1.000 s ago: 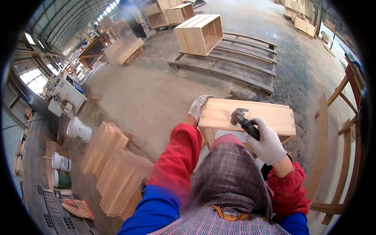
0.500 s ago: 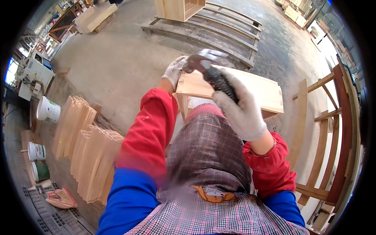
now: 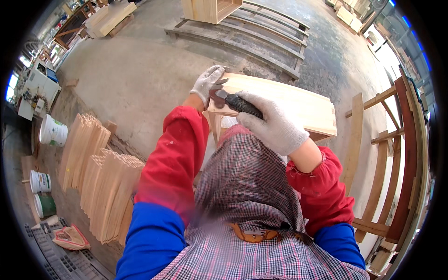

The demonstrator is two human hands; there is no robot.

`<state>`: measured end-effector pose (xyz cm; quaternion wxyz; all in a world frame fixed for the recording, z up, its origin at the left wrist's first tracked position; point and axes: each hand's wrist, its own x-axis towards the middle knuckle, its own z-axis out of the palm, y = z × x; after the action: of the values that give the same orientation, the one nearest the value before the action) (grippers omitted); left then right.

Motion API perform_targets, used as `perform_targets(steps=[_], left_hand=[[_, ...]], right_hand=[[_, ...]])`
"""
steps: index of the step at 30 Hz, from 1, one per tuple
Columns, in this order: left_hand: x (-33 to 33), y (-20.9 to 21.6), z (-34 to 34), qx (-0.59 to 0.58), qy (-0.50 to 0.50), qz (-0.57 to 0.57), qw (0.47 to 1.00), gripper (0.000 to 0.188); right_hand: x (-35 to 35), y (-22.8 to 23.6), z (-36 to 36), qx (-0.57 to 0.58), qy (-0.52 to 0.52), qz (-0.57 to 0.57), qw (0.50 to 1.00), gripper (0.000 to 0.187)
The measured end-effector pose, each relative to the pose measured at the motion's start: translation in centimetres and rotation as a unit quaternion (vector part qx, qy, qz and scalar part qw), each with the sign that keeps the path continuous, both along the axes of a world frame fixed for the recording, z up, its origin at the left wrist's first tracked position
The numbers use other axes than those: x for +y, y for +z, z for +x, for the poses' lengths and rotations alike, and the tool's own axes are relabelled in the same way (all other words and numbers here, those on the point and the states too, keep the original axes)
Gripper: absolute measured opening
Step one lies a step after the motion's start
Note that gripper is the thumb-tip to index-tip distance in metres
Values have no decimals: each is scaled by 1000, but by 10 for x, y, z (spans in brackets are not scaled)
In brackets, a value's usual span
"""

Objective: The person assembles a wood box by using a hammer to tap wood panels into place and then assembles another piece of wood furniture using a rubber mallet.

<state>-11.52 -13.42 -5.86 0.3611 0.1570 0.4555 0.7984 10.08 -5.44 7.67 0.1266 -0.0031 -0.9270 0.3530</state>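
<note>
A pale wooden box (image 3: 289,100), probably a drawer, sits across in front of me above my apron-covered lap. My left hand (image 3: 207,85), in a white knit glove, grips its far left corner, fingers over the end. In my gloved right hand (image 3: 275,123) is a claw hammer (image 3: 243,105) with a dark textured handle. The hammer's head is at the box's left end, close beside my left hand; whether it touches the wood I cannot tell. The box's underside is mostly hidden by my apron.
Beyond the box, a slatted wooden pallet (image 3: 228,44) bears another wooden box (image 3: 200,10). Stacked wooden boards (image 3: 109,191) stand to my left, near white buckets (image 3: 52,130). A wooden rack (image 3: 406,163) rises on the right. A black plastic pallet (image 3: 63,261) lies lower left.
My right hand has brought the hammer down and leftward, so its head is now lower at the box's left end. My left hand keeps its place on the corner.
</note>
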Motion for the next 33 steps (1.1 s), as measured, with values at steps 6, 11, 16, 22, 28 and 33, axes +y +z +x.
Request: perform_targets(steps=[6, 11, 16, 22, 28, 33], left_hand=[[-2, 23, 12, 27, -38, -90, 995, 31], [-4, -41, -35, 310, 29, 7, 950, 28], [11, -38, -14, -71, -83, 75, 991, 32], [-6, -56, -77, 295, -57, 81, 950, 33], [1, -39, -31, 74, -140, 97, 983, 29], [-1, -17, -3, 28, 58, -94, 993, 40]], right_hand=[[-6, -5, 4, -18, -10, -78, 997, 30], [-12, 12, -6, 19, -8, -28, 999, 28], [6, -20, -4, -21, -32, -9, 999, 29], [-21, 16, -6, 73, -47, -105, 991, 25], [3, 8, -12, -24, -22, -10, 999, 35], [-8, 1, -13, 67, -71, -70, 993, 30]])
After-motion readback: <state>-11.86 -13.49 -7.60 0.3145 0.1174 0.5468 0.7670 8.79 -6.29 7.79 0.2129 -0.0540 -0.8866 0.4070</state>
